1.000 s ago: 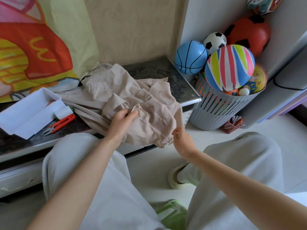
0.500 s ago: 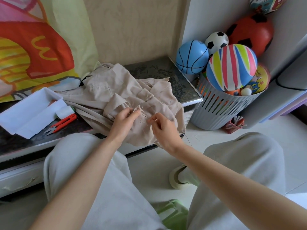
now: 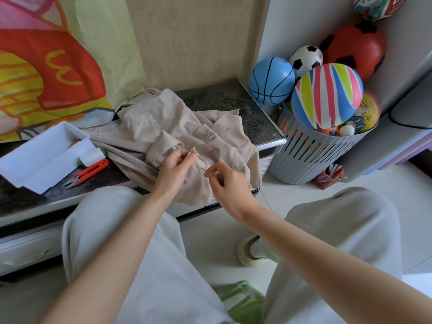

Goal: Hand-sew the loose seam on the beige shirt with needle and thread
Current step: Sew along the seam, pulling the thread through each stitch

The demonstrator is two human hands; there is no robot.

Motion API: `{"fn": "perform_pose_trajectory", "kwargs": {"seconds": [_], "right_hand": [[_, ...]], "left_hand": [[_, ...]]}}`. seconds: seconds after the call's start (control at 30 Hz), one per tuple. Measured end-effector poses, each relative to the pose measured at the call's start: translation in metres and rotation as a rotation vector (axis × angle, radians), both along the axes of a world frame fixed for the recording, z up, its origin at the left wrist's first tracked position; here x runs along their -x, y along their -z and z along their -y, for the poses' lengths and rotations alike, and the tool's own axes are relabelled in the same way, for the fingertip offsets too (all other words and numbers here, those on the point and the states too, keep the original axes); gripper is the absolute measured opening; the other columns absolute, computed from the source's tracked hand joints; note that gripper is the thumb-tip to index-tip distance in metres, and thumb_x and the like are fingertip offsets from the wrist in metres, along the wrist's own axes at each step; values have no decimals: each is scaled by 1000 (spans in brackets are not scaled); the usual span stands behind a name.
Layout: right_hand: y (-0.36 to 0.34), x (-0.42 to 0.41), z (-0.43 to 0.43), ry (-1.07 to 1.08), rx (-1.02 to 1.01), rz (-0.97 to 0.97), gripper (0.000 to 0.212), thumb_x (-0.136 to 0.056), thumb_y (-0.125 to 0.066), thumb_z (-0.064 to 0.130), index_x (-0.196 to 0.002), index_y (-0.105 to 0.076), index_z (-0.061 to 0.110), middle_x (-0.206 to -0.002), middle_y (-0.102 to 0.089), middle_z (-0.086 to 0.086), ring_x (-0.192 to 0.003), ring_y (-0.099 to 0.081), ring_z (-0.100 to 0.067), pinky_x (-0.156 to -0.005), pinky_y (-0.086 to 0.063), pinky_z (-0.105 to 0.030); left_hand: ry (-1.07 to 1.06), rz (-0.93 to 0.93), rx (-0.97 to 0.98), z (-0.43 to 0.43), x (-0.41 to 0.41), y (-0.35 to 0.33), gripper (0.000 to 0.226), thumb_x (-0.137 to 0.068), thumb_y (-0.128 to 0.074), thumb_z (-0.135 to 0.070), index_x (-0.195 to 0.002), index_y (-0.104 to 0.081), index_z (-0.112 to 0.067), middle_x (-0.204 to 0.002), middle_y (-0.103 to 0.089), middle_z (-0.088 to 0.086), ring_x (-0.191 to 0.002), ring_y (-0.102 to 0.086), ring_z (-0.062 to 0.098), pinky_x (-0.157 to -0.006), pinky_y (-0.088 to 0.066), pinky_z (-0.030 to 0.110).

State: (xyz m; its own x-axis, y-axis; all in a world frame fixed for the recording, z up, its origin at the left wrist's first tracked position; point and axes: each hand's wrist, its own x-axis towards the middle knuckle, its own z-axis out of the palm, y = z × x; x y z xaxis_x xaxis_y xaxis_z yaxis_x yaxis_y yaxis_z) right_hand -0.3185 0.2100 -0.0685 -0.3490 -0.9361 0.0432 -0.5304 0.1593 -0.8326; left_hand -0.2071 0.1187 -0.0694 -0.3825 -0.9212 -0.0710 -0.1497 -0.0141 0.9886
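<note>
Beige shirt [image 3: 149, 127]: crumpled on the dark table [image 3: 222, 99], with its near edge hanging over the table's front.
Left hand [image 3: 174, 169]: thumb and forefinger closed together on the near end of the seam [image 3: 202, 148], pinching the cloth, with the other fingers curled beneath.
Seam: a frayed, puckered ridge on the shirt's upper fold, running up and right from that pinch.
Right hand [image 3: 230, 183]: just right of and below the left, not touching it. Thumb and forefinger are pinched on the needle [image 3: 201, 168].
Needle: a thin dark sliver pointing up-left from the fingertips, toward the cloth just below the seam. I cannot tell whether its tip has entered the fabric.
Thread [image 3: 266, 201]: probably the fine dark line trailing down past the right wrist.
Nearby: orange snips [image 3: 90, 171] and a white box [image 3: 39, 155] lie on the table left of the shirt. A grey basket [image 3: 311, 157] of balls stands to the right.
Change: 1.0 s ago the right hand was out at the shirt's hanging edge, well apart from the left. By 0.5 s ago it had come in beside the seam, and it sits in much the same spot now. The left hand's pinch is unchanged.
</note>
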Motion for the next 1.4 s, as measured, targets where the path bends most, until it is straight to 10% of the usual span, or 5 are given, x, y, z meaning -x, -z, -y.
{"fn": "perform_pose_trajectory", "kwargs": {"seconds": [0.3, 0.6, 0.9, 1.4], "right_hand": [[-1, -3, 6, 6, -59, -26, 18, -93, -43, 17, -94, -61, 14, -50, -46, 11, -47, -39, -9, -55, -31, -28], [-10, -11, 15, 21, -100, -58, 23, -98, -39, 18, -114, -50, 6, -94, -67, -16, -91, -61, -35, -75, -42, -39], [-6, -12, 15, 42, -47, 148, 5, -100, -36, 19, -98, -37, 15, -61, -61, -4, -44, -54, -11, -49, -43, -22], [0, -14, 10, -33, -84, 151, 17, -91, -57, 29, -95, -43, 20, -77, -66, -2, -79, -64, -22, -79, -53, -44]], "left_hand": [[23, -19, 99, 0, -1, 2, 20, -95, -55, -14, -75, -51, -14, -50, -46, -13, -44, -37, 0, -44, -29, 10], [122, -31, 167, -2, -1, 3, 19, -93, -56, -9, -76, -52, -16, -59, -52, 5, -54, -39, 13, -50, -30, 23], [104, 7, 258, 1, -2, 7, 22, -91, -59, -9, -76, -57, -24, -65, -59, -17, -64, -50, 6, -60, -40, 17], [11, -12, 228, 5, 1, 8, 20, -92, -59, -9, -75, -56, -20, -71, -60, -4, -63, -54, -4, -65, -43, 14]]}}
